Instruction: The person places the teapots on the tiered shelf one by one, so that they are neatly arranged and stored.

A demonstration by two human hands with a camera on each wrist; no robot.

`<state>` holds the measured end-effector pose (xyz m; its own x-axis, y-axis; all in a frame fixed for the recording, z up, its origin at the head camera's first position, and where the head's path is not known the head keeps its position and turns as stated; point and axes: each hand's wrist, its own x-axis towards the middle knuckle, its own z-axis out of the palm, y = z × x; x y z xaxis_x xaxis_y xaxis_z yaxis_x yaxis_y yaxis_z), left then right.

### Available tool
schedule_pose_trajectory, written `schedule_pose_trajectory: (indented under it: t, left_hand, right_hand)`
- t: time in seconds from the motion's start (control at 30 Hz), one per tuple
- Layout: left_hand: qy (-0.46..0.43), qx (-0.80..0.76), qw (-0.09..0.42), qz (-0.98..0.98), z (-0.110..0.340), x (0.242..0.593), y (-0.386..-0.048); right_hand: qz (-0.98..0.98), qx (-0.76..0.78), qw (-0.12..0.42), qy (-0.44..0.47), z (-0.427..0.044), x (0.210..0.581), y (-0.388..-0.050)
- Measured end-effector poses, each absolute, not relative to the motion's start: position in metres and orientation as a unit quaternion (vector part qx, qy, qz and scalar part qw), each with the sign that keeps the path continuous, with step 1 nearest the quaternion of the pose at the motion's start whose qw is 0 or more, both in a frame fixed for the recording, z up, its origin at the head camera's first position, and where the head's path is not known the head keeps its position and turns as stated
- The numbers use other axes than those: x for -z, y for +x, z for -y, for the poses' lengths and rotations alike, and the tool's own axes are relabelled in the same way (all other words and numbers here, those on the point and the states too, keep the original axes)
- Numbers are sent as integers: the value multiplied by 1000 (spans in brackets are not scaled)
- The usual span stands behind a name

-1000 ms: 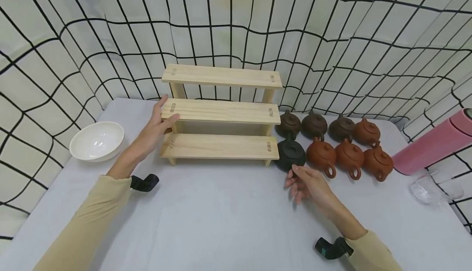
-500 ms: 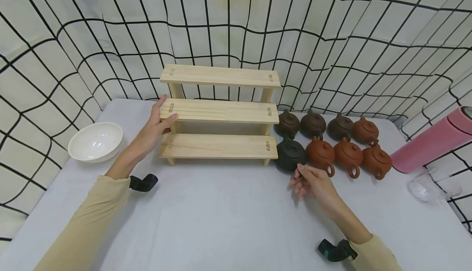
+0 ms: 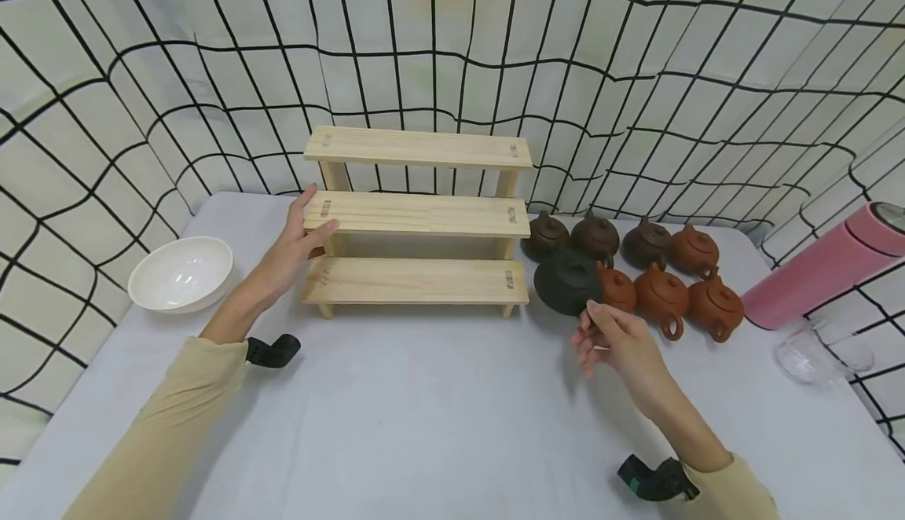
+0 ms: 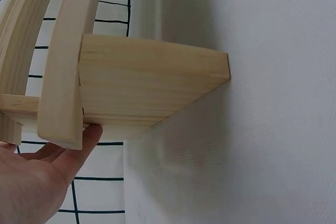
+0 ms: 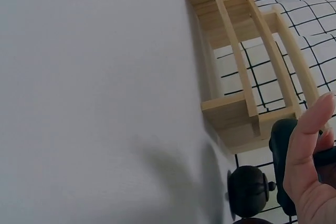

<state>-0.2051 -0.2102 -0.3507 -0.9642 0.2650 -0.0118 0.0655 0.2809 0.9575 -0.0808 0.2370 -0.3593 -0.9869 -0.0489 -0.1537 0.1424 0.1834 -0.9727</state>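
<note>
My right hand [image 3: 625, 347] holds a dark green-black teapot [image 3: 568, 280] by its handle, thumb and fingers pinching it. The teapot is off the table and tilted, partly in front of a reddish clay teapot [image 3: 619, 288]. In the right wrist view, fingers hide part of the held teapot [image 5: 283, 166]. A three-tier wooden shelf [image 3: 417, 214] stands left of it, its boards bare. My left hand [image 3: 288, 257] grips the left end of the middle board, thumb at the front edge and fingers toward the back. In the left wrist view, the left hand [image 4: 39, 182] touches the board's end.
Several dark brown teapots [image 3: 595, 237] and reddish clay teapots [image 3: 662, 296] stand in two rows right of the shelf. A pink flask [image 3: 806, 280] and a clear glass vessel [image 3: 820, 353] are farther right. A white bowl [image 3: 180, 275] sits left. Black wire mesh [image 3: 431, 56] encloses the table.
My right hand has lifted the dark green-black teapot off the table and moved it slightly right and back, tilting it. The left hand has stayed on the shelf.
</note>
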Motion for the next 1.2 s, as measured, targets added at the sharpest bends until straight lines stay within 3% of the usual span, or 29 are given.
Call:
schedule_pose_trajectory:
  t: [0.33,0.6,0.9,1.2]
  left_hand:
    - [104,-602,88,-787,204,353,-208]
    - [111,-592,79,-795,200,351,-211]
    - [103,-586,78,-800,204,352,-209]
    - [100,-596,79,-793,210,352,-205]
  right_hand:
    - [-751,658,38,-25,-229,327,-86]
    - [-734,674,30,-78,-195,297,-103]
    - [-679,717,67,-142,-133,275,-144]
    - [-650,739,99,-149,-81,265,-186]
